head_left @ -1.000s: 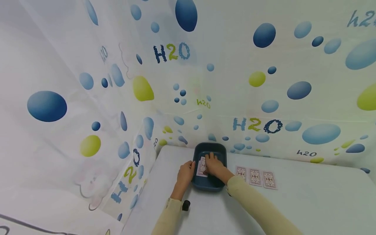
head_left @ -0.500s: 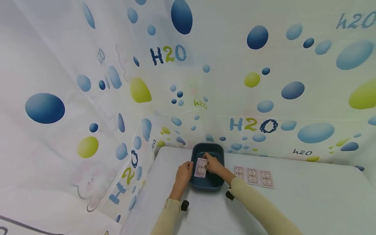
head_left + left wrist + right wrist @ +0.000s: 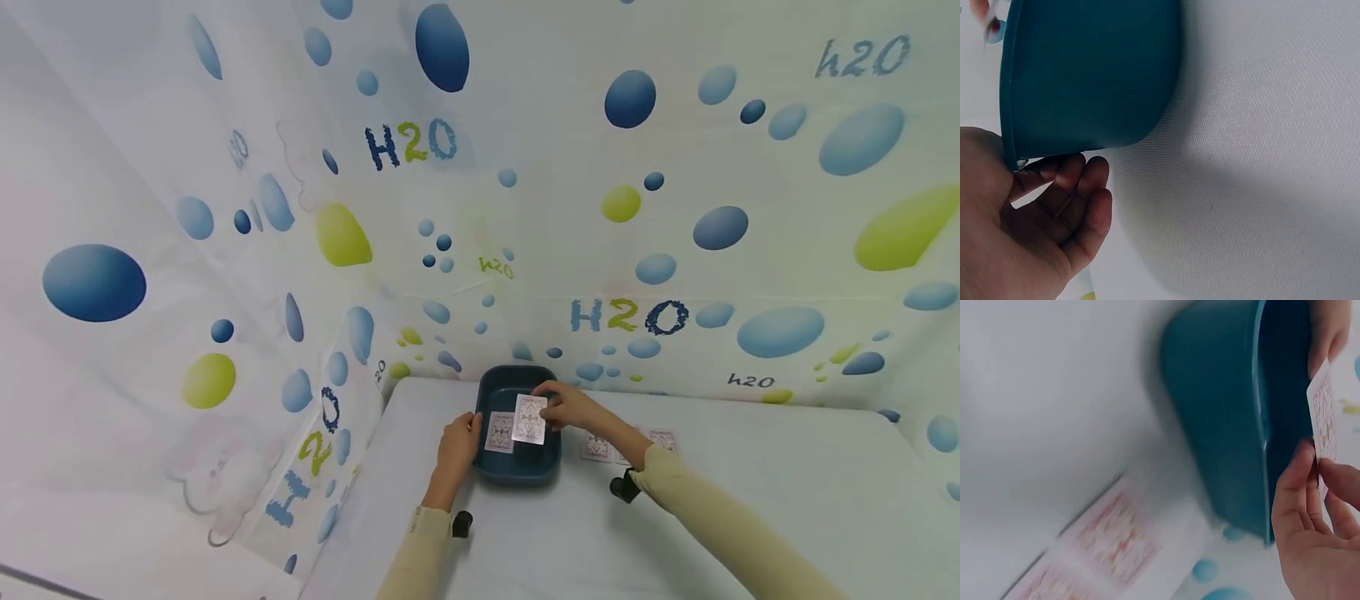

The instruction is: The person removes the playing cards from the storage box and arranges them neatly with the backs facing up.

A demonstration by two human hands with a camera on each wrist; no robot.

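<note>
My right hand [image 3: 573, 408] pinches a playing card [image 3: 529, 419] by its right edge, patterned red back up, above a dark teal plastic tub [image 3: 517, 480]. Thumb and fingertips meet on that card [image 3: 1323, 415] in the right wrist view. Inside the tub another playing card [image 3: 500, 432] lies back up, its right edge overlapped by the held one. My left hand [image 3: 459, 447] holds the tub's left rim. From the left wrist view, the fingers of this hand [image 3: 1041, 219] curl against the outer wall of the tub [image 3: 1091, 75]; the thumb is hidden behind the rim.
Right of the tub, three playing cards lie in a row on the white table [image 3: 555, 542]: a left card [image 3: 597, 447], a middle one mostly behind my right forearm, and a right card [image 3: 663, 440]. A white sheet [image 3: 540, 233] printed with blue and green drops hangs behind.
My right hand has lifted a card from inside the tub and drawn it up to the right, uncovering the card beneath. The left hand keeps its hold on the rim.
</note>
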